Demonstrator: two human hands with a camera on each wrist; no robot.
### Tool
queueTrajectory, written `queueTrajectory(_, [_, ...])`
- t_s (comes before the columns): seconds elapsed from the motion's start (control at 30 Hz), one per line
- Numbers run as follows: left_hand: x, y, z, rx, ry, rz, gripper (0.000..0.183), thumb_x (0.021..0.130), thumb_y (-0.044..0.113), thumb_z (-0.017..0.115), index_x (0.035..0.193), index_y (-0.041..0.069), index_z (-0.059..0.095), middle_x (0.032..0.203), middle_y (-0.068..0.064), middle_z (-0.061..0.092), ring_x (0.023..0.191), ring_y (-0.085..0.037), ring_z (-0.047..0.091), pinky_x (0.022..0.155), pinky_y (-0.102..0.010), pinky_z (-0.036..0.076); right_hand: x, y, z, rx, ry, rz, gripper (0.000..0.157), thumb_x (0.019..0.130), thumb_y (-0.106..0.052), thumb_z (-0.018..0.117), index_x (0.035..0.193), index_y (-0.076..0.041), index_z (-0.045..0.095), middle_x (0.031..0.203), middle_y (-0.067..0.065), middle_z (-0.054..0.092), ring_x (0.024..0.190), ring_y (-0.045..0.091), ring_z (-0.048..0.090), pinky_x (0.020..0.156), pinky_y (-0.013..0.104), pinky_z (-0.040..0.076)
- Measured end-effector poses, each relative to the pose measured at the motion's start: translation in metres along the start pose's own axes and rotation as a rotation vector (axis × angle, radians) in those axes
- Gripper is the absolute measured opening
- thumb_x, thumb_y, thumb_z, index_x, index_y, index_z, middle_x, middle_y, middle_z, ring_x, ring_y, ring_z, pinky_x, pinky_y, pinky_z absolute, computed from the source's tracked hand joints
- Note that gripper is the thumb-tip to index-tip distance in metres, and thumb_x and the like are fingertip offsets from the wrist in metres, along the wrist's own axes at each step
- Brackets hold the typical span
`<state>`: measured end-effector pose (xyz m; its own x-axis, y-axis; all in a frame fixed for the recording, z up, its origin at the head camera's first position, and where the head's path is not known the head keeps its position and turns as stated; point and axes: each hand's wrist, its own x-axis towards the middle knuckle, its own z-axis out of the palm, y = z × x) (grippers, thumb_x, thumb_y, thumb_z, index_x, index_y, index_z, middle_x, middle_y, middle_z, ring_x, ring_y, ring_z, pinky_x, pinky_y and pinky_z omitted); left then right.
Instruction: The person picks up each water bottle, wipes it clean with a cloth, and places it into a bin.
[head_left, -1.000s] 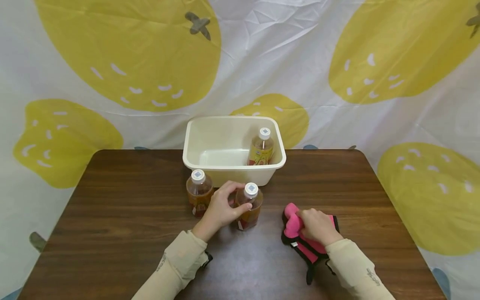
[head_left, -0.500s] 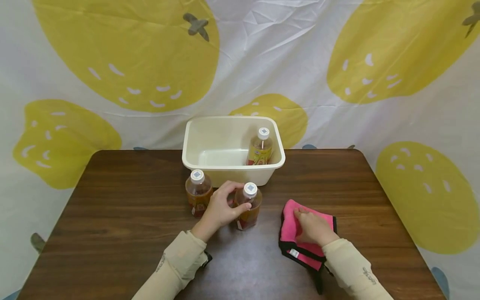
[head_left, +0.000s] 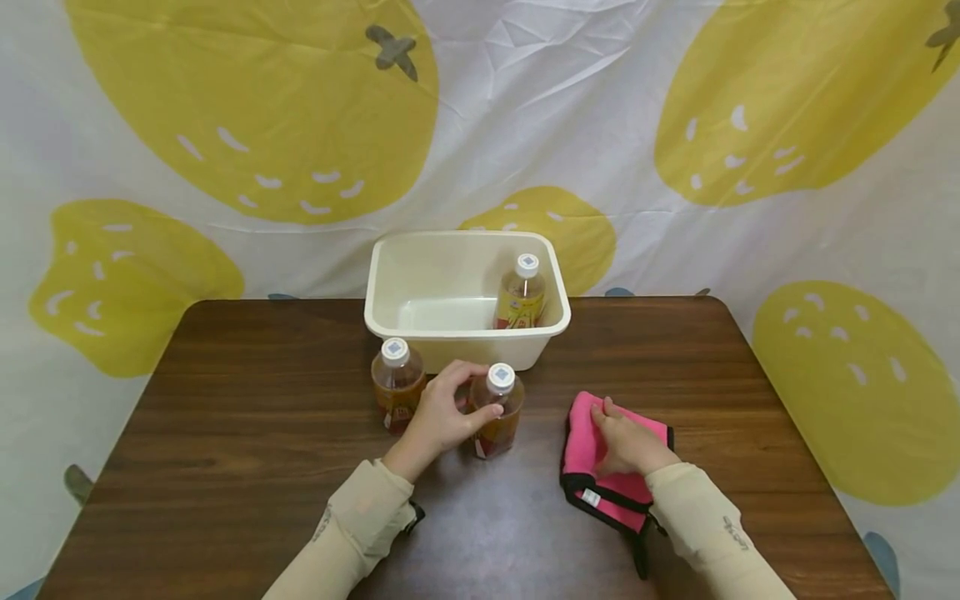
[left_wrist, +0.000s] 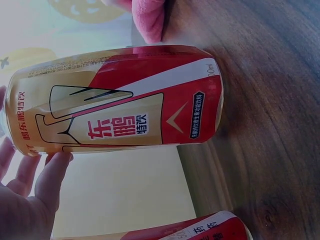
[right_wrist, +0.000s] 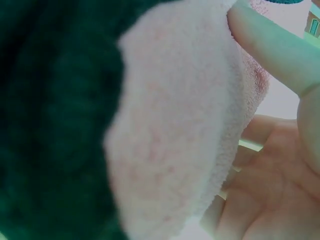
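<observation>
While the person's right hand pinches the pink cloth on the table, the left hand grips an upright bottle near its top; a second bottle stands just beside that hand, and behind, a cream tub holds a third bottle.

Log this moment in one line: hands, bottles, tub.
left hand: holds upright bottle | right hand: grips pink cloth | second bottle: standing outside tub | third bottle: inside tub, right end
</observation>
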<state>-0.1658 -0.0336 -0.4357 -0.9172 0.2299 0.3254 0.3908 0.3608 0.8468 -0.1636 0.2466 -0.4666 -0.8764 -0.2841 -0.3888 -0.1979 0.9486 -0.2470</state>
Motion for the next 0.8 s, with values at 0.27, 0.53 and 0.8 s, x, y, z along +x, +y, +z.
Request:
queueTrajectory(0.27, [0.000,-0.002,0.001,-0.001,0.006,0.022,0.041,0.067,0.014,0.078,0.104,0.005,0.062,0.101,-0.007,0.060,0.084,-0.016,0.052,0.065,-0.035,0.050,-0.004,0.003,0.001,-0.002,0.056,-0.052,0.091,0.062,-0.021,0.082,0.134,0.009,0.035,0.139,0.034,0.026,0.120,0.042,0.042,0.090,0.046,0.043])
queueTrajectory(0.53, [0.000,-0.001,0.000,0.006,0.002,0.022,0.041,0.067,0.014,0.078,0.103,0.004,0.061,0.100,-0.007,0.059,0.085,-0.017,0.053,0.066,-0.033,0.050,-0.018,-0.006,-0.022,0.016,0.171,-0.139,0.069,0.070,-0.021,0.077,0.127,0.005,0.047,0.130,0.028,0.043,0.114,0.042,0.047,0.086,0.050,0.045])
queueTrajectory(0.8, [0.001,-0.001,0.000,-0.002,-0.010,0.005,0.042,0.067,0.014,0.079,0.104,0.004,0.061,0.102,-0.007,0.059,0.088,-0.017,0.054,0.068,-0.033,0.051,-0.022,-0.021,-0.059,0.012,0.513,-0.360,0.035,0.072,-0.010,0.075,0.103,0.004,0.063,0.095,0.013,0.063,0.086,0.027,0.062,0.073,0.039,0.052])
